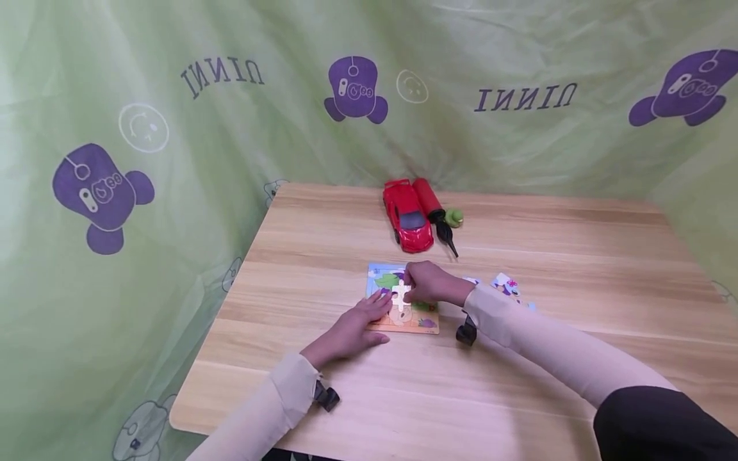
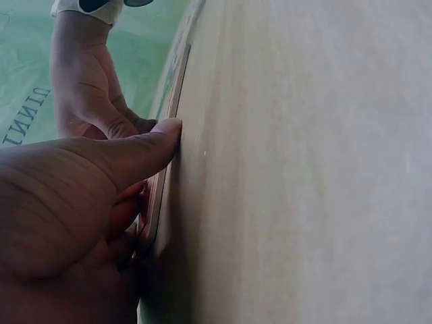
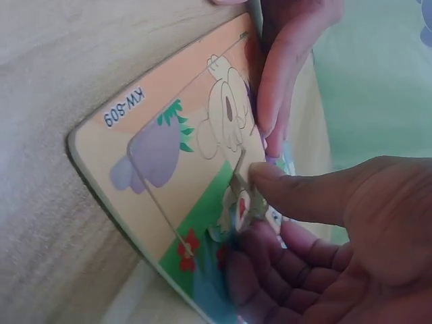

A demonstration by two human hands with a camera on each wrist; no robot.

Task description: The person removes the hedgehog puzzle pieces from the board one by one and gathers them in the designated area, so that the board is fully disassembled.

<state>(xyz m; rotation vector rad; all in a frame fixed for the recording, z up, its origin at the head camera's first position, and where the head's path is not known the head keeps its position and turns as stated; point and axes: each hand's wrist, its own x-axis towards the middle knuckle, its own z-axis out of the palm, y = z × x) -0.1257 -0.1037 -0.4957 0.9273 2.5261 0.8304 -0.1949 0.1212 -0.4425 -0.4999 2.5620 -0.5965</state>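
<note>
A flat jigsaw puzzle board (image 1: pixel 426 330) with a printed cartoon scene lies on the table. My left hand (image 1: pixel 348 328) rests on the board's left side, fingers fairly straight; in the left wrist view its thumb (image 2: pixel 152 145) lies against the board's edge. Over the board's upper right part, my right hand (image 1: pixel 431 282) pinches a jigsaw piece (image 3: pixel 241 208) between thumb and fingertips, as the right wrist view shows. The held piece is low at the board's surface, partly hidden by the fingers. A pale gap (image 1: pixel 401 295) shows between the hands.
Loose jigsaw pieces (image 1: pixel 505 283) lie to the right, partly behind the right sleeve. Behind the board stand a red toy car (image 1: pixel 408 221), a red hand pump (image 1: pixel 427 198) with a black nozzle, and a small green toy (image 1: pixel 454 218). A green curtain (image 1: pixel 288 141) hangs behind the table.
</note>
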